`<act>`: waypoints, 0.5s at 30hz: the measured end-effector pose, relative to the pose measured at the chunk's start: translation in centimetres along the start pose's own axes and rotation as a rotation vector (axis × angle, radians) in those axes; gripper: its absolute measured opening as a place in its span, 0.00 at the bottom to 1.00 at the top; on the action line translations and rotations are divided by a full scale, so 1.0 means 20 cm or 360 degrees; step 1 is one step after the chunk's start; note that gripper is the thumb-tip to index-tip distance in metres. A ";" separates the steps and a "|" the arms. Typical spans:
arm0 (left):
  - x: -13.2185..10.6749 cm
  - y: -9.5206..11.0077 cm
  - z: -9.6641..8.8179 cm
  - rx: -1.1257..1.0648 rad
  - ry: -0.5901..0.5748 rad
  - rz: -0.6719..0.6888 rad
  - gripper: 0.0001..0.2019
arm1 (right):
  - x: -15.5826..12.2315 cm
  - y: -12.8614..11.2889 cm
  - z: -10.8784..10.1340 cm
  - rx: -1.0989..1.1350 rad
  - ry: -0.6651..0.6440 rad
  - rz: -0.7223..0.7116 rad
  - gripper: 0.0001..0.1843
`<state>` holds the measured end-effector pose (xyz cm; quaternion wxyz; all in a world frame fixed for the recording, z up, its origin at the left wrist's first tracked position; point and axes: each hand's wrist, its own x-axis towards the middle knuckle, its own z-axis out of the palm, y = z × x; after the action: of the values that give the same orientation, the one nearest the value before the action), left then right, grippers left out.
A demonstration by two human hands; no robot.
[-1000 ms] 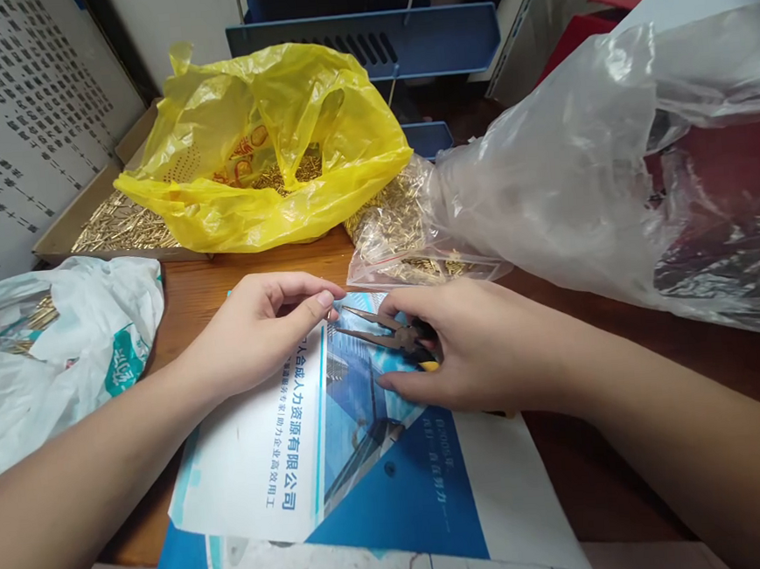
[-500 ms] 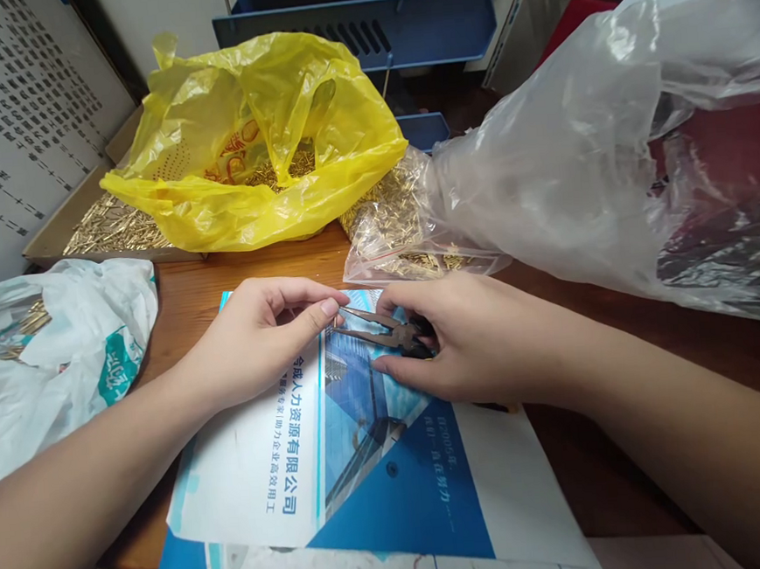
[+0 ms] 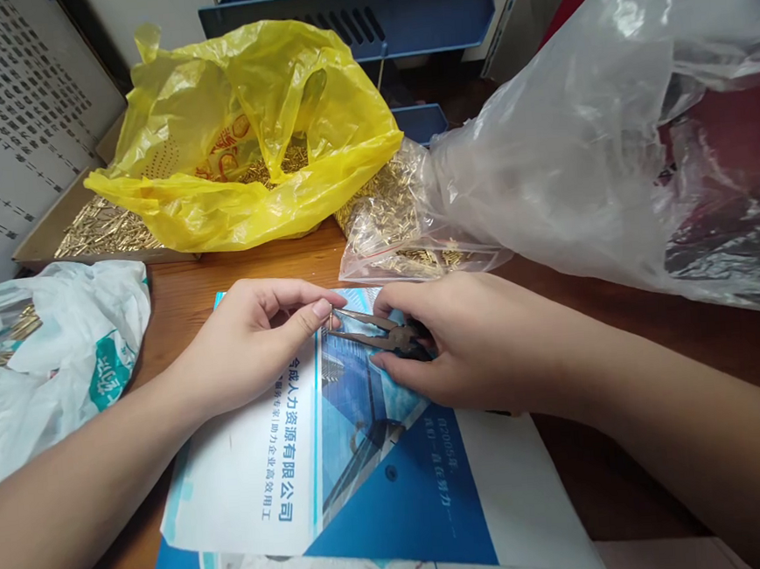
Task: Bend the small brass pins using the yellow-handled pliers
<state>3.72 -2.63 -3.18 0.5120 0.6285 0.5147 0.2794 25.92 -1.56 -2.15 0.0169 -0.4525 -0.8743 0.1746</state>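
My left hand pinches a small brass pin between thumb and forefinger. Black-handled needle-nose pliers are in my right hand, their jaws spread apart and pointing left. The jaw tips lie right beside the pin; whether they touch it I cannot tell. Beneath both hands lies a blue and white printed folder with Chinese lettering. My right palm hides most of the pliers' handles.
Behind the hands stands a yellow plastic bag of small brass parts, with a cardboard tray of brass pins at its left. A zip bag and a large clear bag lie right. A white bag sits left on the wooden table.
The view has shifted slightly, so most things sit a little further left. The hands and pliers keep nearly the same pose, and the pliers' jaws remain apart by the pin.
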 end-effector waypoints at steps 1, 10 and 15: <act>0.00 0.00 0.00 0.0001 0.0000 0.0002 0.12 | 0.00 0.00 0.00 -0.0002 0.0001 0.0010 0.10; 0.00 0.01 0.01 0.0008 -0.0003 -0.0019 0.11 | -0.01 0.00 0.01 -0.0017 0.0001 0.0031 0.11; 0.00 0.02 0.01 0.0031 -0.0015 -0.0028 0.12 | 0.00 0.00 0.01 -0.0031 -0.0002 0.0030 0.11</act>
<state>3.99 -2.71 -2.87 0.5106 0.6301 0.5206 0.2669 25.98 -1.62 -2.28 0.0102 -0.4609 -0.8716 0.1666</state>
